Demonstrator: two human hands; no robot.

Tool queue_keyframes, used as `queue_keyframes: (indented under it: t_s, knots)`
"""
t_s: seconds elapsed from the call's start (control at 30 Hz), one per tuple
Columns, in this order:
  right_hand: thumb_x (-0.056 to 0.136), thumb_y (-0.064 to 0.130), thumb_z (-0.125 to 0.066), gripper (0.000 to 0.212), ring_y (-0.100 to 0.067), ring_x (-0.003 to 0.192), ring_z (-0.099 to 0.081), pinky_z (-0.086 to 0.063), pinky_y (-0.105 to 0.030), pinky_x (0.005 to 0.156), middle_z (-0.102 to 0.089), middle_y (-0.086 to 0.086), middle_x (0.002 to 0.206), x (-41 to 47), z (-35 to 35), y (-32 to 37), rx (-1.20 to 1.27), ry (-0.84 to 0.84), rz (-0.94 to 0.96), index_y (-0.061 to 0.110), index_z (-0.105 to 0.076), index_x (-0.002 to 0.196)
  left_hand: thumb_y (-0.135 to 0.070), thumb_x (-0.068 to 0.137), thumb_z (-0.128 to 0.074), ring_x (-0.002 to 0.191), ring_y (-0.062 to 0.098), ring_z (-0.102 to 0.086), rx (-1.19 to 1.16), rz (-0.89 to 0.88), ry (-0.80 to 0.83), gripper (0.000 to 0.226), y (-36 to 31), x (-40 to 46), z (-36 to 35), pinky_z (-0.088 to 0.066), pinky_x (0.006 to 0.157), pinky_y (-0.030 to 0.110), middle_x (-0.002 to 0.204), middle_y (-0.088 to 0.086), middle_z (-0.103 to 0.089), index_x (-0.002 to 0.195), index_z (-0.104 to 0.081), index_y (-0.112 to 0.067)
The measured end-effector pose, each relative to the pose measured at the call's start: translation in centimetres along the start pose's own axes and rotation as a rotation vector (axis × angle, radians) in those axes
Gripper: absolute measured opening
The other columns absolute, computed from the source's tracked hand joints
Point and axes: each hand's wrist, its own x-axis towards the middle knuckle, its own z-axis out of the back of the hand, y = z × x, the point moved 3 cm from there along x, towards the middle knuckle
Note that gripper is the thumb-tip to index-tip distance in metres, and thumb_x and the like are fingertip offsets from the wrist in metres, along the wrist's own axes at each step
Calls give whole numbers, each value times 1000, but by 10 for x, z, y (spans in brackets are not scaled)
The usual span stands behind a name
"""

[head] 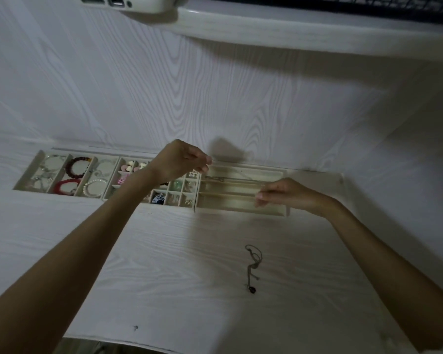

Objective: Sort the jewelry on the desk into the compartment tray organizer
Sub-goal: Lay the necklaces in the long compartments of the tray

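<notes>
Desk [164, 264]: white wood-grain, dim light.
Tray organizer [287, 212]: lay along desk's far edge, 3 sections side by side.
L section: bracelets – dark red beads [77, 166], red one [65, 186], pearl one [95, 189].
Mid section: small square compartments w/ little pieces, too small to name.
R section: long narrow slots; a thin chain [215, 178] lay in the far slot.
Left hand [179, 159]: over mid/R boundary, fingers curled, fingertips pinched; whatever it held too fine to see.
Right hand [287, 194]: over the long slots, fingertips pinched likewise; can't tell if holding anything.
Necklace [253, 267]: loose on desk, nearer the person than tray, dark pendant at near end, well apart from both hands.
</notes>
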Motion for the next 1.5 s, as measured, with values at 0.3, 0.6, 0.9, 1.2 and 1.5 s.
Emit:
queue_keyframes:
  t_s: [0.3, 0.6, 0.9, 1.2, 1.5]
  knots:
    - [91, 17, -58, 20, -9, 81, -65, -54, -25, 84, -70, 0, 85, -6, 57, -40, 140, -118, -66, 17, -70, 107, -5, 92, -57, 77, 17, -69, -110, 141, 167, 19, 15, 43, -43, -56, 80, 26, 83, 13, -68, 99, -64, 11]
    - [93, 11, -54, 20, -11, 73, -61, -48, -21, 72, -67, -3, 86, 2, 70, -65, 50, -223, -194, 10, -65, 110, -8, 98, -40, 76, 18, -63, 245, 58, 321, 33, 30, 56, -89, -49, 73, 27, 85, 12, -66, 82, -67, 0]
    - [89, 0, -57, 20, -4, 63, -63, -46, -8, 58, -69, -9, 86, 28, 58, -62, -106, -228, -122, 7, -66, 105, -54, 89, -52, 94, 22, -65, 961, 49, 135, 36, 57, 53, -72, -44, 75, 30, 104, 2, -70, 108, -70, -28]
    - [73, 26, -79, 8, -7, 67, -59, -42, -22, 62, -67, 6, 70, 47, 37, -56, -487, -436, -54, 23, -72, 72, -23, 86, -61, 88, 25, -62, 1120, 90, 21, 14, 60, 58, -55, -44, 74, 33, 94, 8, -65, 93, -65, -12]
    - [77, 38, -72, 17, -21, 86, -63, -30, -22, 67, -72, 1, 90, 45, 34, -55, -849, -512, -31, 28, -76, 91, -19, 87, -59, 90, 23, -63, 1335, 8, 81, 14, 55, 62, -61, -37, 69, 30, 96, 6, -65, 98, -61, -11]
